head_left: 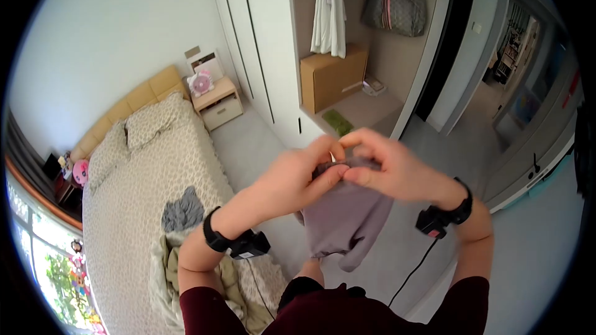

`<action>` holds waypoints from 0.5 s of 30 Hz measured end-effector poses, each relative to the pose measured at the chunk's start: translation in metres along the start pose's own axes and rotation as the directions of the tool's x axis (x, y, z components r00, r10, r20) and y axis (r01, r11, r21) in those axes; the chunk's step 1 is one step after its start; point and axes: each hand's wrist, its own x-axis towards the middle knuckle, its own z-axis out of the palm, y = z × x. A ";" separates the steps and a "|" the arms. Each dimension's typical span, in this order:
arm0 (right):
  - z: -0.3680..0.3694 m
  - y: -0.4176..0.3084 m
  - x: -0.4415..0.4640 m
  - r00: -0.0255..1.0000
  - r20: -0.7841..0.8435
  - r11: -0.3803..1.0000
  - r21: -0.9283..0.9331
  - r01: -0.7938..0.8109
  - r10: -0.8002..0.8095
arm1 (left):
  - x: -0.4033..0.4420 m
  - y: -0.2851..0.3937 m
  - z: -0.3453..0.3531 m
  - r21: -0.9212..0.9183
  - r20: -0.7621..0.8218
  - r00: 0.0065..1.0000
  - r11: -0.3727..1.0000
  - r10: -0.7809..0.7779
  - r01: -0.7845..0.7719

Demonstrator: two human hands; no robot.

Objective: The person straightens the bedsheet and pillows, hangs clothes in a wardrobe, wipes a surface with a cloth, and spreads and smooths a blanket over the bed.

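A mauve garment point(347, 217) hangs in front of my body, its cloth falling in loose folds toward the floor. My left hand point(303, 175) pinches its bunched upper edge between thumb and fingers. Close beside it, thumbs nearly touching, my right hand point(392, 164) is closed on the same edge. Part of that edge is hidden behind the fingers, and I cannot make out which kind of garment it is.
At the left stands a bed point(143, 167) with a crumpled grey cloth point(183, 209) and a heap of green clothing point(171, 267) on it. A nightstand point(222, 102) is beyond it. A cardboard box point(333, 79) sits in the wardrobe niche, near a hanging bag point(397, 12).
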 end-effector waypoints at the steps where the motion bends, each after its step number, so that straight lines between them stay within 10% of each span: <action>1: -0.021 0.008 0.011 0.996 -0.039 0.994 -0.081 0.071 -0.075 | 0.017 -0.003 -0.013 0.042 0.059 0.998 0.999 0.006 -0.009; 6: -0.120 0.028 0.068 0.974 -0.140 0.961 -0.241 0.138 -0.176 | 0.118 -0.042 -0.068 0.094 0.203 0.970 0.984 0.131 -0.153; 8: -0.160 0.038 0.098 0.949 -0.201 0.966 -0.135 0.221 -0.245 | 0.181 -0.063 -0.076 0.151 0.057 0.820 0.807 0.569 -0.571; 15: -0.282 0.077 0.186 0.780 -0.383 0.826 -0.488 0.284 -0.494 | 0.381 -0.061 -0.112 0.167 0.040 0.782 0.767 0.622 -0.619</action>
